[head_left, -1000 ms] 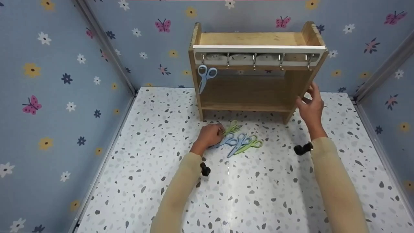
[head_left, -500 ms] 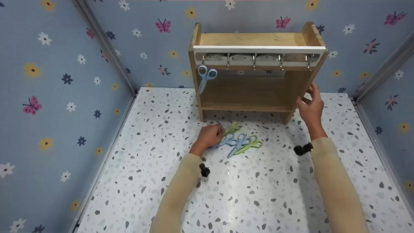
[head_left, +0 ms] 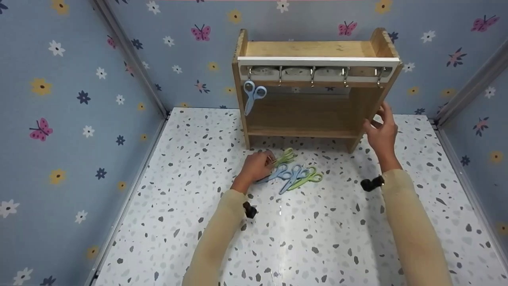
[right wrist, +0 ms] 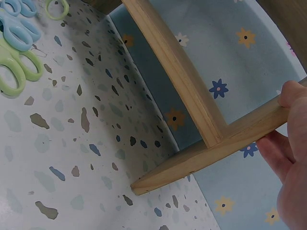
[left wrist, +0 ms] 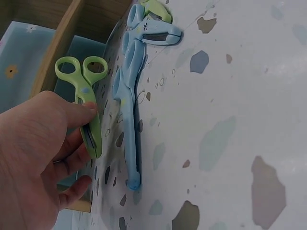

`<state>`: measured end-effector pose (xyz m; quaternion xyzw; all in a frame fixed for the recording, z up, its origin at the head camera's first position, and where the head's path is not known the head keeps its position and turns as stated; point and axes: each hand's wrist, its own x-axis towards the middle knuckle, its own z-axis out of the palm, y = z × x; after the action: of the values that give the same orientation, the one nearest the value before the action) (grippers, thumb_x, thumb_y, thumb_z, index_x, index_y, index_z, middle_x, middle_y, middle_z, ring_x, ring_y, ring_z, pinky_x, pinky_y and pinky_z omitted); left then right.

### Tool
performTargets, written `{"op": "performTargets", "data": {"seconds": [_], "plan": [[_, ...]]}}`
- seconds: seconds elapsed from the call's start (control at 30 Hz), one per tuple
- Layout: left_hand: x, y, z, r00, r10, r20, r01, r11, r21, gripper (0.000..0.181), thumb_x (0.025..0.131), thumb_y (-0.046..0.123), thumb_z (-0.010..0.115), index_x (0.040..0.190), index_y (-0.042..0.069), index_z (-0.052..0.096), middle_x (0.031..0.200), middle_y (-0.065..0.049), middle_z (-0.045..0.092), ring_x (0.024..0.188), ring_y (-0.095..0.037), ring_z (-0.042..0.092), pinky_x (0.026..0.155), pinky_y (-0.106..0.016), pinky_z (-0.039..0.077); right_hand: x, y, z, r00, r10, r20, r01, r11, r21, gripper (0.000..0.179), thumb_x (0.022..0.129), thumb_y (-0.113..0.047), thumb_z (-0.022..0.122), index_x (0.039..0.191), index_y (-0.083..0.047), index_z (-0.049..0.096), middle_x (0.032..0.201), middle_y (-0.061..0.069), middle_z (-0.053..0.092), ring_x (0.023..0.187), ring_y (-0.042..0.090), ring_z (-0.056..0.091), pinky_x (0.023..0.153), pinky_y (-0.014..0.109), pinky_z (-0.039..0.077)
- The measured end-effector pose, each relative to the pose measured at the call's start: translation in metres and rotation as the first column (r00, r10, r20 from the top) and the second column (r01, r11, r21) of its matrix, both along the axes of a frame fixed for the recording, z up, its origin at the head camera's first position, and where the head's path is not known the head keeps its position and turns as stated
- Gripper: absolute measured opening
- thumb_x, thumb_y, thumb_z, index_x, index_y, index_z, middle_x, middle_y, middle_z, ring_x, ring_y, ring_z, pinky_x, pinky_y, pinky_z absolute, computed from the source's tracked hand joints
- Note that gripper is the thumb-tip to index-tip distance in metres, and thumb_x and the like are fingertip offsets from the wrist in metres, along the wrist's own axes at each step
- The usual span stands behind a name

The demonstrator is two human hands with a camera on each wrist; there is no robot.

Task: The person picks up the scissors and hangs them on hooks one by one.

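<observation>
Both your hands are gripping things between thumb and fingers. At the far left, a blue wall (head_left: 71,151) is showing printed flowers and butterflies. Next to it, your left hand (head_left: 257,166) is reaching out of a beige sleeve and pinching a pair of light green scissors (left wrist: 84,90) by the blades, its thumb lying across the front and other fingers curling behind. Both finger loops are sticking out past your grip, in front of the wooden shelf unit (head_left: 307,48); you cannot tell from these views whether the scissors are touching the speckled tabletop (head_left: 317,238). Beyond that hand, light blue scissors (head_left: 251,99) are hanging, tips down, by one loop from the leftmost hook (head_left: 249,72) of a white rail (head_left: 317,61), and four more hooks are lining up along it to the right. Just beside your left hand, a second blue pair (head_left: 279,174), a third blue pair (head_left: 295,174) and another green pair (head_left: 307,182) are lying bunched together on the tabletop. Farthest right, your right hand (head_left: 381,133) is pinching the front edge of the shelf unit's right side panel, thumb on the inner face and fingers on the outer.
</observation>
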<state>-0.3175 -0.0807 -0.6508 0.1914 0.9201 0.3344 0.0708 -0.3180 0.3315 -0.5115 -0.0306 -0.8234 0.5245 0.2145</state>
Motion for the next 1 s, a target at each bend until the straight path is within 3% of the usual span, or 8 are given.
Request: {"op": "performTargets", "data": {"seconds": [0.17,0.23,0.37,0.57,0.83,1.0], "plan": [[0.024,0.005,0.045,1.000,0.019,0.011,-0.019,1.000,-0.003,0.019,0.110,0.018,0.066,0.125,0.012,0.077,0.118,-0.011,0.081,0.109,-0.031,0.076,0.105,-0.054,0.058,0.000,0.001,0.000,1.000,-0.009,0.020,0.009,1.000,0.007,0.076,0.109,-0.009,0.066,0.173,-0.039,0.040,0.169,0.013,0.059,0.153,0.037,0.064,0.123,0.056,0.055],[0.031,0.007,0.056,1.000,0.026,0.003,-0.026,1.000,-0.017,0.019,0.111,0.016,0.066,0.125,0.011,0.077,0.118,-0.012,0.082,0.111,-0.032,0.077,0.106,-0.055,0.057,0.000,0.000,0.001,1.000,-0.011,0.024,0.010,1.000,0.007,0.076,0.109,-0.008,0.066,0.173,-0.040,0.040,0.169,0.013,0.059,0.153,0.037,0.064,0.122,0.056,0.055],[0.034,0.008,0.061,0.999,0.037,-0.014,-0.038,0.999,-0.020,0.018,0.111,0.016,0.066,0.124,0.010,0.077,0.119,-0.012,0.083,0.112,-0.033,0.077,0.105,-0.054,0.058,0.000,0.000,0.000,1.000,-0.004,0.016,0.004,1.000,0.000,0.076,0.109,-0.008,0.065,0.173,-0.038,0.041,0.169,0.013,0.059,0.152,0.040,0.065,0.123,0.058,0.054],[0.036,0.007,0.068,0.998,0.052,0.019,-0.052,0.999,0.007,0.018,0.112,0.018,0.068,0.126,0.011,0.076,0.122,-0.012,0.082,0.114,-0.032,0.076,0.102,-0.052,0.061,0.003,0.001,-0.001,0.999,0.029,-0.024,-0.029,0.999,-0.012,0.073,0.109,-0.006,0.065,0.173,-0.034,0.044,0.165,0.017,0.059,0.147,0.048,0.066,0.122,0.061,0.054],[0.039,0.006,0.080,0.998,0.058,0.007,-0.058,0.998,0.039,0.017,0.112,0.017,0.069,0.127,0.011,0.075,0.121,-0.013,0.082,0.111,-0.032,0.077,0.099,-0.052,0.061,0.001,0.001,-0.001,1.000,0.018,-0.016,-0.018,1.000,-0.004,0.074,0.109,-0.006,0.065,0.172,-0.037,0.043,0.166,0.015,0.059,0.149,0.044,0.067,0.123,0.059,0.054],[0.040,0.005,0.086,0.999,0.054,-0.006,-0.053,0.996,0.073,0.017,0.112,0.016,0.070,0.127,0.010,0.074,0.118,-0.012,0.081,0.101,-0.029,0.078,0.090,-0.046,0.064,-0.001,0.000,-0.002,1.000,0.009,-0.013,-0.009,1.000,-0.004,0.074,0.109,-0.006,0.065,0.173,-0.036,0.043,0.167,0.013,0.059,0.151,0.041,0.066,0.124,0.058,0.054]]}}
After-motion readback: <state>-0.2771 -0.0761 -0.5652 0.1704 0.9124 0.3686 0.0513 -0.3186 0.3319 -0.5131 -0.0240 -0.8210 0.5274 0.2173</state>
